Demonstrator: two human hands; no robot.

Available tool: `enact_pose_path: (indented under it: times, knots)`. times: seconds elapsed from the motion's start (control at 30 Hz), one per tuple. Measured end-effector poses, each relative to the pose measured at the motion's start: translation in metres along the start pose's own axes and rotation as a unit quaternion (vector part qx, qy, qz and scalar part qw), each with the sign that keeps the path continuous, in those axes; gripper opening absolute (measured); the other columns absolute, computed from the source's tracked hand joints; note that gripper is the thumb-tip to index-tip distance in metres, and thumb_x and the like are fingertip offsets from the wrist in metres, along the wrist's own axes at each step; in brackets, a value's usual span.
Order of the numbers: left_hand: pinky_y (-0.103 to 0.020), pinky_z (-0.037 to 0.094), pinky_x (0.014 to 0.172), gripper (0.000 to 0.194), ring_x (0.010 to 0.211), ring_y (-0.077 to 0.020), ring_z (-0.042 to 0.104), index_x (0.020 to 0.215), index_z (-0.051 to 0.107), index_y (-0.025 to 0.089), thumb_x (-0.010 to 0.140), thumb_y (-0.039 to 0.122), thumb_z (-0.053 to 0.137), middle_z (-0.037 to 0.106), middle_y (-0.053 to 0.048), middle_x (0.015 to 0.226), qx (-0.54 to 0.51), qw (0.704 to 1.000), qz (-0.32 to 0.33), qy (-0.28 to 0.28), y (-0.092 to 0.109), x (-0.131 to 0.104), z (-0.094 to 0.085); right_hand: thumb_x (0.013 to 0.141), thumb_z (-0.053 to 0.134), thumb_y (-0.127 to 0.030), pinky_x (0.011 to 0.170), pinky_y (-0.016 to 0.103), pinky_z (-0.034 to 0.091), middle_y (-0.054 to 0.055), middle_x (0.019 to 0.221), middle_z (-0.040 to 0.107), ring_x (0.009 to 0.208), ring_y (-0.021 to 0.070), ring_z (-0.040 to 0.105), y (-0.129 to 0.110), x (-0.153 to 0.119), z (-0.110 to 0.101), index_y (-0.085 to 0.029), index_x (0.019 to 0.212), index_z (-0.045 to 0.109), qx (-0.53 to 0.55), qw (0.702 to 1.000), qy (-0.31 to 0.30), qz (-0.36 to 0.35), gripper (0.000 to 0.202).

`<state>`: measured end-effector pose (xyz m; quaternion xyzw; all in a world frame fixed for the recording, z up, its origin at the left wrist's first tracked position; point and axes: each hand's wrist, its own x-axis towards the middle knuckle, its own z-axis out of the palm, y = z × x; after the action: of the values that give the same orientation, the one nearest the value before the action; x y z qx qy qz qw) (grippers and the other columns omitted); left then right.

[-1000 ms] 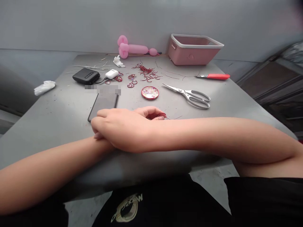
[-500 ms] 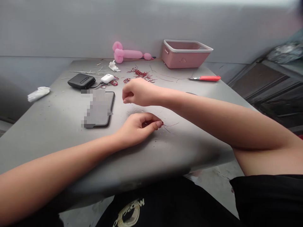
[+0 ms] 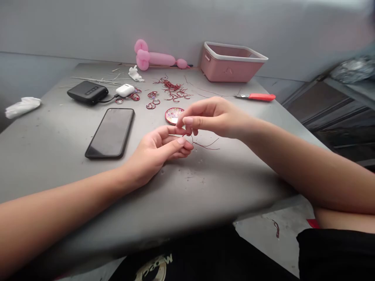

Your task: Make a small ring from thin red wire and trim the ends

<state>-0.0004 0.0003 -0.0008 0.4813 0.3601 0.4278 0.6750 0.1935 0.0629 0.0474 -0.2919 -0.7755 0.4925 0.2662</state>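
my right hand (image 3: 219, 119) has come back beside my left hand (image 3: 148, 156), which pinches the red thread (image 3: 202, 146) just near of the bead dish (image 3: 166, 115), leaving both placed to work it, though whether the right grips i can't tell.

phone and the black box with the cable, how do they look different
The phone is thin and flat; the black box is thicker. The phone's face is a dark screen, while the box has small marks on top. No cable shows on the phone; one links the box to the white case. Both are dark and lie on the table.
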Motion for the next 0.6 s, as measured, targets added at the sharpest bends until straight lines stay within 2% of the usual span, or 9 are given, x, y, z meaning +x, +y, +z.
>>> enact_pose_path:
  times: [0.1,0.2,0.3,0.37,0.47,0.6]
  knots:
    - [-0.022,0.06,0.079,0.016,0.081,-0.0094,0.07,0.101,0.066,0.019,0.086,0.018,0.072,0.074,0.002,0.083,-0.02,1.0,0.012,0.019,0.002,0.001,0.002,0.088,0.069,-0.035,0.062,0.02,0.052,0.001,0.079,0.069,0.069,0.0078,0.061,0.01,-0.012,-0.003,-0.016,0.085,0.073,0.028,0.999,0.037,0.011,0.019]
    - [-0.021,0.061,0.077,0.015,0.077,-0.0087,0.07,0.099,0.065,0.017,0.086,0.014,0.07,0.074,0.002,0.081,-0.045,0.998,0.019,0.042,0.005,0.003,0.002,0.086,0.068,-0.024,0.067,0.023,0.055,0.001,0.081,0.072,0.072,0.0095,0.065,0.018,-0.018,-0.005,-0.018,0.091,0.073,0.059,0.997,0.036,0.031,0.009]
    - [-0.021,0.061,0.076,0.018,0.075,-0.0088,0.071,0.101,0.065,0.016,0.085,0.012,0.07,0.075,0.001,0.081,-0.064,0.996,0.009,0.066,0.008,0.006,0.0,0.08,0.069,-0.014,0.075,0.027,0.058,0.001,0.087,0.073,0.081,0.0125,0.068,0.022,-0.021,-0.005,-0.019,0.1,0.071,0.076,0.997,0.031,0.002,0.02]
    - [-0.02,0.061,0.076,0.019,0.074,-0.0088,0.071,0.102,0.066,0.016,0.085,0.011,0.069,0.075,0.001,0.081,-0.07,0.995,-0.001,0.077,0.01,0.008,-0.001,0.079,0.07,-0.013,0.079,0.029,0.058,0.002,0.091,0.073,0.088,0.0144,0.069,0.024,-0.022,-0.003,-0.019,0.104,0.069,0.06,0.997,0.04,-0.025,0.026]
    - [-0.018,0.06,0.075,0.019,0.073,-0.0075,0.072,0.103,0.067,0.017,0.086,0.009,0.068,0.076,0.001,0.083,-0.074,0.994,0.004,0.084,0.011,0.009,-0.004,0.082,0.07,-0.018,0.081,0.032,0.057,0.004,0.097,0.073,0.092,0.0164,0.068,0.028,-0.022,0.001,-0.018,0.104,0.07,0.028,0.998,0.043,-0.047,0.022]
    - [-0.02,0.059,0.083,0.025,0.082,-0.0081,0.073,0.108,0.069,0.021,0.085,0.014,0.074,0.078,0.002,0.092,-0.031,0.997,0.059,0.043,0.01,0.012,-0.013,0.081,0.073,-0.023,0.076,0.03,0.055,0.004,0.093,0.072,0.086,0.015,0.067,0.032,-0.021,0.008,-0.017,0.094,0.071,0.068,0.996,0.047,-0.029,0.014]
